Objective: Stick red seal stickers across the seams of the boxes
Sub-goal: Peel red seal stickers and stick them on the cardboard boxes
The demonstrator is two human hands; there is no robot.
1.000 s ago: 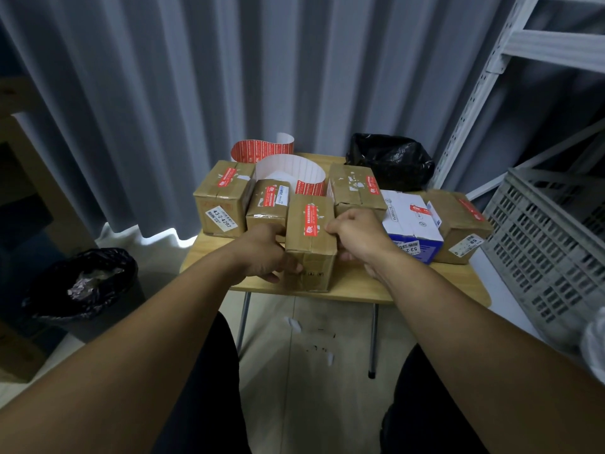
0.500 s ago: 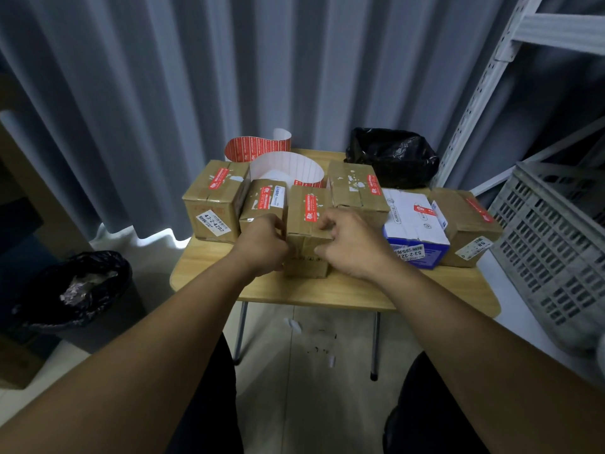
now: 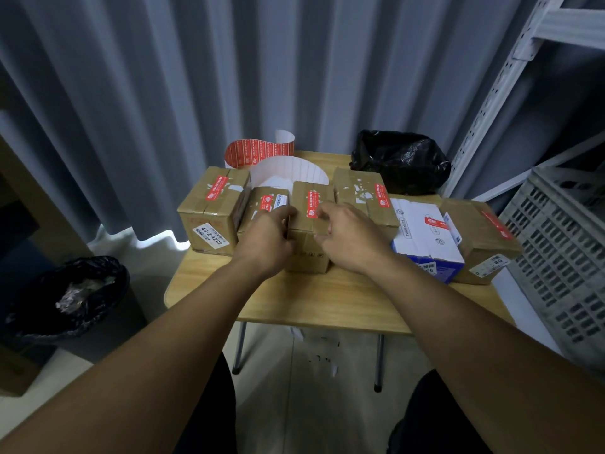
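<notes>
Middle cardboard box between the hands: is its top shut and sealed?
Shut: the middle cardboard box has a flat top with a red seal sticker stuck along it; the seam itself is unclear.
</notes>
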